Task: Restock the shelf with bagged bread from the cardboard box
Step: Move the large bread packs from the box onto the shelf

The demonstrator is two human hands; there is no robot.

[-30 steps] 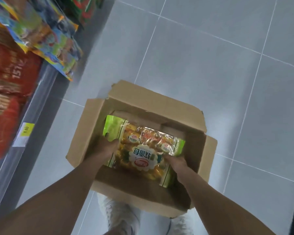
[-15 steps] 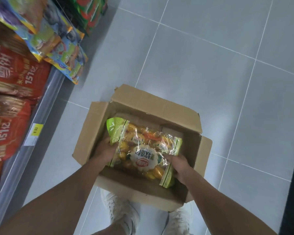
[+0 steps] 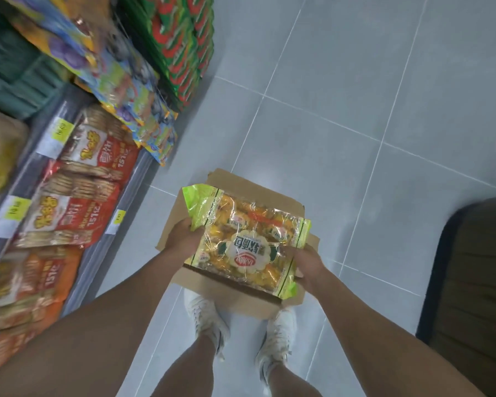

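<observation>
A clear bread bag (image 3: 246,242) with green ends and yellow rolls inside hangs above the cardboard box (image 3: 235,293), which stands on the floor in front of my shoes. My left hand (image 3: 184,236) grips the bag's left edge. My right hand (image 3: 307,263) holds its right edge from underneath. The bag hides most of the box's inside. The shelf (image 3: 118,213) runs along the left, its rail carrying yellow price tags.
Red and orange cracker packs (image 3: 78,213) lie on the lower shelf, colourful snack bags (image 3: 126,90) and green-red packs (image 3: 184,44) above. A dark mat or basket (image 3: 476,282) sits at the right. Grey floor tiles (image 3: 355,110) stretch ahead.
Both hands have lifted the bread bag up out of the box. My view has risen, so the box looks smaller and more of the shelf shows.
</observation>
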